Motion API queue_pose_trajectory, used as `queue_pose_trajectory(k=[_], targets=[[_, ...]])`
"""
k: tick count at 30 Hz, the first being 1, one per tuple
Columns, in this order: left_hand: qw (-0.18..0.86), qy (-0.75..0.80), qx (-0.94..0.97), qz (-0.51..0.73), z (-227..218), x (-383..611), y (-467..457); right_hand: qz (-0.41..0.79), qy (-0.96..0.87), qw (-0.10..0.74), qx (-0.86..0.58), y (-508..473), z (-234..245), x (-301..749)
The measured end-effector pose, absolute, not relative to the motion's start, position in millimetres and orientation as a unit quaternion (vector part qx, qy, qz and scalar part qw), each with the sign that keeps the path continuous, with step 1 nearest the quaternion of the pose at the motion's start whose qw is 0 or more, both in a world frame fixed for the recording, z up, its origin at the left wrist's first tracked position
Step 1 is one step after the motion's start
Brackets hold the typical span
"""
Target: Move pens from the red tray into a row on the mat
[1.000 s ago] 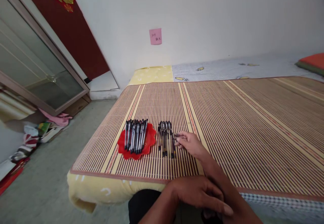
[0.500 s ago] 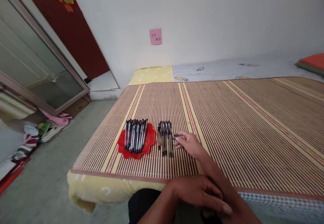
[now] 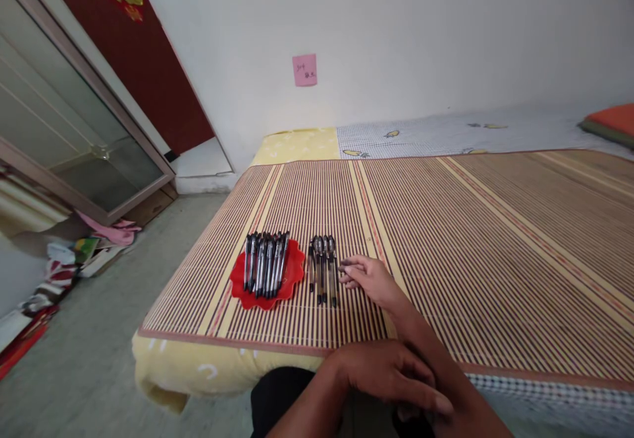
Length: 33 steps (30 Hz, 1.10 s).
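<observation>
My right hand (image 3: 369, 278) rests on the striped mat (image 3: 446, 259), just right of a small row of black-capped clear pens (image 3: 324, 269). Its fingers are loosely bent and a little apart, and I see no pen in them. Left of that row, a bundle of several similar pens (image 3: 265, 265) lies on a red scalloped plate (image 3: 292, 286). My left hand (image 3: 391, 375) lies across my right forearm near the bed's front edge. Its visible fingers are stretched out and hold nothing; part of the hand is hidden.
A yellow cover (image 3: 218, 372) hangs over the bed's front edge. A pink note (image 3: 304, 70) is stuck on the white wall behind. Folded orange cloth (image 3: 611, 121) lies at the far right. A glass-panelled door (image 3: 89, 127) and clutter (image 3: 99, 253) stand at the left.
</observation>
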State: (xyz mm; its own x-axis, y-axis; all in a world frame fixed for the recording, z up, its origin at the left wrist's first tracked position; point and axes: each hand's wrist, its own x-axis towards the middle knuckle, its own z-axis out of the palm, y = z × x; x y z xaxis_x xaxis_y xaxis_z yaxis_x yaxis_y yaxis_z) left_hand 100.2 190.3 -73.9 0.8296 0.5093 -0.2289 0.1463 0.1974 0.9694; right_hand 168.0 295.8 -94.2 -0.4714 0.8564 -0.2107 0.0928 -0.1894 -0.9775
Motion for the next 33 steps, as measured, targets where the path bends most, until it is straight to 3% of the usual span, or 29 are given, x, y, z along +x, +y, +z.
queue_pose_trajectory(k=[19,22,26,33], targets=[[0.749,0.259,0.593,0.145,-75,101,191,0.614,-0.556,0.364,-0.426,305,-105,178],[0.8,0.215,0.466,0.311,-80,97,192,0.635,-0.532,0.377,-0.414,305,-104,177],[0.763,0.188,0.238,0.571,-76,83,199,0.666,-0.473,0.403,-0.411,305,-99,177],[0.756,0.154,0.124,0.623,-64,72,208,0.682,-0.407,0.458,-0.399,302,-93,178]])
